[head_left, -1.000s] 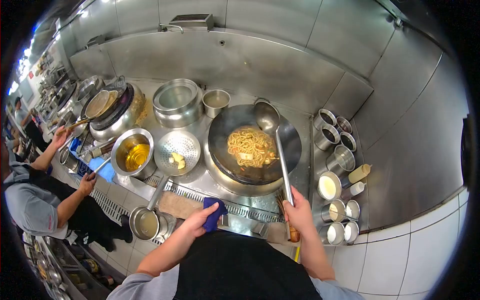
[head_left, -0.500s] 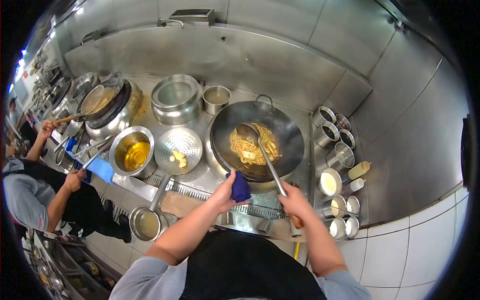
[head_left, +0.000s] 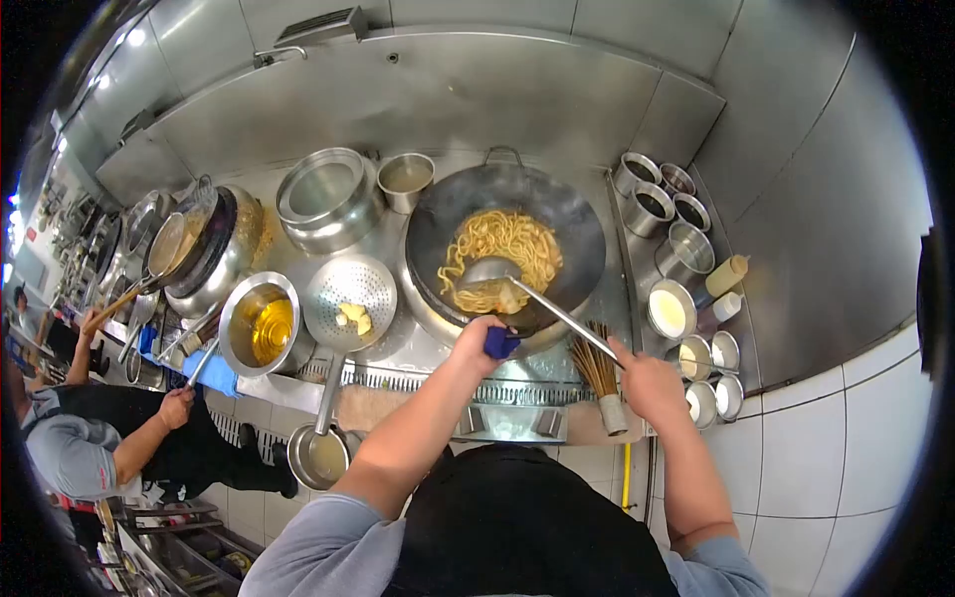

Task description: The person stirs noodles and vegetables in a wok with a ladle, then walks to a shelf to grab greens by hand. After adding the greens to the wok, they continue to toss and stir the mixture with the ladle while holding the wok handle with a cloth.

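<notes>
Noodles (head_left: 517,244) in brown sauce lie in a large black wok (head_left: 572,214) on the stove. My left hand (head_left: 479,343) is closed on a folded dark blue cloth (head_left: 500,343) at the wok's near rim; the wok's edge beneath the cloth is hidden. My right hand (head_left: 652,383) grips the long handle of a metal ladle (head_left: 489,269), whose bowl rests among the noodles at the near left of the wok. Beside the right hand, a bamboo wok brush (head_left: 597,373) stands at the stove's front edge.
Left of the wok are a perforated strainer (head_left: 348,289) holding pale yellow pieces, a pot of golden oil (head_left: 229,333) and a lidded pot (head_left: 333,224). Seasoning containers (head_left: 668,310) and squeeze bottles (head_left: 726,276) line the right. A co-worker (head_left: 75,438) stands at the far left.
My right hand has moved right and up, and the ladle's handle now slants more sideways. The noodles are more spread out. The left hand has come up to the wok's rim with the cloth.
</notes>
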`<state>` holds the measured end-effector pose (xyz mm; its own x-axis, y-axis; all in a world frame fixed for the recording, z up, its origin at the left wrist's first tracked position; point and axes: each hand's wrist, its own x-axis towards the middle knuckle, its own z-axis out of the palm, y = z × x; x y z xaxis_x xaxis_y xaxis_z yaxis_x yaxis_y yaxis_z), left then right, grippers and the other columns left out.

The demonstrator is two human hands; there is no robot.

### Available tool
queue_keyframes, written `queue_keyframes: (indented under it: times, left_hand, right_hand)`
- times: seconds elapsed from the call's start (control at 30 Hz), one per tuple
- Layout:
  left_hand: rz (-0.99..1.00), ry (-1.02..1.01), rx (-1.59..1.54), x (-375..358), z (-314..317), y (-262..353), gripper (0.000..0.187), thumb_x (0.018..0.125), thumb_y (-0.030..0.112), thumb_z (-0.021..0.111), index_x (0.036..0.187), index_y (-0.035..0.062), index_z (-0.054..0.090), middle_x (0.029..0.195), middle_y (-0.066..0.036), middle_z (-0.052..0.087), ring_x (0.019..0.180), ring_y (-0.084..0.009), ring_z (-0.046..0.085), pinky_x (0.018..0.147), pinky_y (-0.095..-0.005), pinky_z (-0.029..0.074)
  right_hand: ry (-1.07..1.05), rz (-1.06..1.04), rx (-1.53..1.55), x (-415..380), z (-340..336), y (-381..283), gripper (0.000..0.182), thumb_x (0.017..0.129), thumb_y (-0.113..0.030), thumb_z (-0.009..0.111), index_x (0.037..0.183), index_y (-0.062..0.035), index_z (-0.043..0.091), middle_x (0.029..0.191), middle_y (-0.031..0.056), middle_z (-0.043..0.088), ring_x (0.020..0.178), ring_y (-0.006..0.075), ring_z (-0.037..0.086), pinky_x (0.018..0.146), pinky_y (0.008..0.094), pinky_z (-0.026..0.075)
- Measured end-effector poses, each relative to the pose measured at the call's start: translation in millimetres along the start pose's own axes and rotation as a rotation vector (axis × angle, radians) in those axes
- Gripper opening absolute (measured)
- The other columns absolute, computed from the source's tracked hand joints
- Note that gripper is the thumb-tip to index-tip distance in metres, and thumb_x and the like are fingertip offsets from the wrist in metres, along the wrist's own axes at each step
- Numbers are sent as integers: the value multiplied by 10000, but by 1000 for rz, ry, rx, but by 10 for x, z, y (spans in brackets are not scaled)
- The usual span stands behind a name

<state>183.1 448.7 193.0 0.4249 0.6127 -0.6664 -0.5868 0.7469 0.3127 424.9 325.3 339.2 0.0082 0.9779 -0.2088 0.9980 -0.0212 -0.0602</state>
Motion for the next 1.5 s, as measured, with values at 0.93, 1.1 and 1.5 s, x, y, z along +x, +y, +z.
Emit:
queue_keyframes:
  times: [0.93, 1.1, 1.5]
  left_hand:
    - [32, 39, -36, -1012, 463, -204, 163, 789, 195, 563, 800, 64, 466, 696, -92, 517, 590, -218, 540, 446, -307, 408]
    - [112, 62, 30, -569, -175, -482, 144, 768, 170, 572, 831, 70, 490, 700, -88, 531, 606, -222, 545, 479, -315, 422]
    - [27, 41, -29, -1084, 298, -260, 145, 779, 172, 549, 842, 52, 499, 723, -76, 533, 596, -200, 527, 455, -287, 398]
  right_hand:
    - [-16, -29, 132, -572, -588, 292, 456, 855, -171, 585, 1297, -247, 499, 811, 171, 610, 752, 354, 589, 663, 447, 447]
    - [145, 68, -8, -87, 198, 42, 467, 883, -201, 547, 1337, -246, 449, 854, 160, 611, 754, 355, 603, 679, 447, 471]
    - [121, -27, 29, -567, -565, 147, 451, 858, -194, 575, 1297, -259, 495, 764, 161, 589, 732, 337, 598, 655, 442, 469]
